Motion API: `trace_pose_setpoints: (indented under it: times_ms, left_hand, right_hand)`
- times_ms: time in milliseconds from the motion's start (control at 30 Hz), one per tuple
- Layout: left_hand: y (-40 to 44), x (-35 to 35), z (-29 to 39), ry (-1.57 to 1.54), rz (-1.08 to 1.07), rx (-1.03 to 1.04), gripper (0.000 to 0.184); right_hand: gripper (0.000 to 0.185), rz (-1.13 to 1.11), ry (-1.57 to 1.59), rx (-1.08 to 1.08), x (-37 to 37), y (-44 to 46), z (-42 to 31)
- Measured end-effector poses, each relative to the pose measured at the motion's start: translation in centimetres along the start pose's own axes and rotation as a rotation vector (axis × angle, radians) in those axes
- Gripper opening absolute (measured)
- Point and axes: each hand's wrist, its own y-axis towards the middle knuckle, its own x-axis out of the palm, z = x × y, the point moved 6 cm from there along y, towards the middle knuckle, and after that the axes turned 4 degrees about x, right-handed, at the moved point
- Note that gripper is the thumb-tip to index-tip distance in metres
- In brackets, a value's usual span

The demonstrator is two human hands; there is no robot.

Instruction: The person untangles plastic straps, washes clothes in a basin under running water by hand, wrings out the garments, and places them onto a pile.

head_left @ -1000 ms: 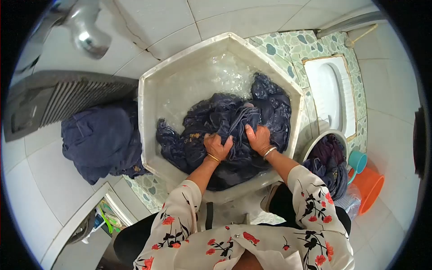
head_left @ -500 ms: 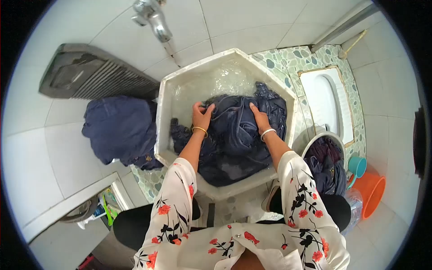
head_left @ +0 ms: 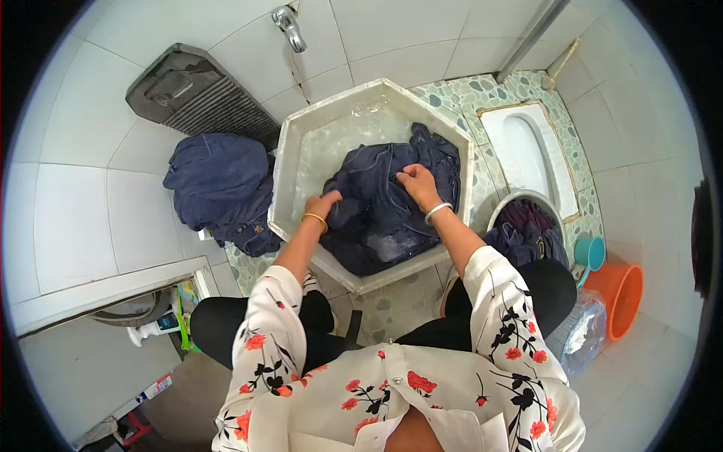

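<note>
A wet dark blue garment (head_left: 384,218) lies bunched in a whitish, many-sided basin (head_left: 301,128) of cloudy water. At the garment's left edge, my left hand (head_left: 322,206) has its fingers closed on the cloth, the fingertips partly hidden by it. My right hand (head_left: 419,187) pinches a fold near the middle of the cloth, thumb and fingers together. Part of the garment spreads up to the basin's right wall.
A dark ridged washboard (head_left: 203,94) leans on the wall beside a heap of dark blue clothes (head_left: 218,181). To the right are a squat toilet (head_left: 531,147), a bucket of clothes (head_left: 527,233), a teal dipper (head_left: 590,254) and an orange bucket (head_left: 623,301). A tap (head_left: 289,29) is above.
My view has shifted. My left hand has moved lower along the garment's left side, and my right hand has gone from spread on the cloth to pinching a fold nearer the middle.
</note>
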Motion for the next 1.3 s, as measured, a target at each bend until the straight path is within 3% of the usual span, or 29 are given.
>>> trace_pose_setpoints:
  times_ms: [133,200,267,300,333,433,467,567,633,667,733,767,833,867,967,1067,1100,1133,1233,1300]
  left_hand:
    - [-5.8,0.5,6.0,-0.09,-0.09,-0.001,0.041]
    - [-6.3,0.5,6.1,-0.141,-0.106,-0.013,0.037]
    - [-7.1,0.6,6.9,-0.19,-0.122,-0.031,0.034]
    - [-8.6,0.7,8.3,-0.202,-0.162,-0.012,0.032]
    - [-10.2,0.8,9.8,-0.216,-0.201,0.005,0.031]
    - [-13.9,0.5,13.2,-0.168,-0.263,0.028,0.028]
    - [-15.0,0.5,14.4,-0.147,-0.294,0.043,0.028]
    - [-18.8,1.1,17.4,-0.114,-0.372,0.083,0.026]
    - [-20.7,1.4,19.1,-0.08,-0.439,0.123,0.027]
    - [-21.5,1.4,19.8,-0.072,-0.439,0.118,0.027]
    - [-23.3,1.6,21.8,-0.095,-0.49,0.196,0.027]
    - [-23.9,1.5,22.6,-0.076,-0.478,0.238,0.025]
    - [-25.5,1.6,24.5,-0.067,-0.489,0.282,0.024]
    - [-26.2,1.6,25.6,-0.059,-0.511,0.335,0.023]
    - [-28.6,0.9,29.0,-0.08,-0.463,0.45,0.026]
    - [-31.3,0.0,32.3,-0.104,-0.496,0.604,0.031]
    - [-31.5,0.0,33.0,-0.109,-0.459,0.638,0.032]
    - [-29.6,-2.7,32.9,-0.248,-0.293,0.665,0.033]
    - [-29.2,-2.2,33.8,-0.298,-0.404,0.571,0.034]
    - [-26.6,-3.1,33.3,-0.23,-0.442,0.678,0.036]
  right_hand:
    - [0.022,-0.204,0.042,-0.056,1.1,-2.8,0.2]
    - [0.023,-0.314,0.039,-0.063,2.0,-4.7,0.8]
    - [0.025,-0.379,-0.065,-0.204,2.9,-6.2,0.6]
    - [0.035,-0.489,-0.108,-0.186,3.4,-7.0,0.5]
    - [0.035,-0.488,-0.101,-0.177,3.4,-7.4,0.7]
    - [0.066,-0.498,-0.347,-0.278,3.4,-8.7,0.2]
    - [0.066,-0.495,-0.342,-0.277,2.9,-9.3,-1.0]
    - [0.078,-0.353,-0.467,-0.192,1.5,-10.4,-3.3]
    - [0.078,-0.072,-0.424,-0.432,0.4,-10.6,-5.5]
    - [0.078,-0.072,-0.418,-0.425,0.3,-10.7,-6.4]
    - [0.079,0.423,-0.329,-0.553,-2.8,-10.9,-9.3]
    - [0.079,0.416,-0.324,-0.552,-2.7,-9.9,-9.5]
    - [0.058,0.052,0.252,-0.364,-1.6,-6.8,-8.7]
    - [0.058,0.044,0.255,-0.366,-1.8,-6.6,-9.6]
    - [0.02,0.077,0.423,-0.625,-5.6,-8.0,-16.0]
    - [0.017,0.022,0.542,-0.598,-7.6,-8.5,-20.1]
    - [0.017,0.015,0.536,-0.598,-8.3,-8.6,-21.7]
    - [0.017,0.066,0.465,-0.659,-9.3,-8.8,-23.3]
    - [0.018,0.055,0.468,-0.677,-11.5,-8.4,-26.0]
    - [0.017,0.002,0.564,-0.601,-12.0,-7.7,-26.4]
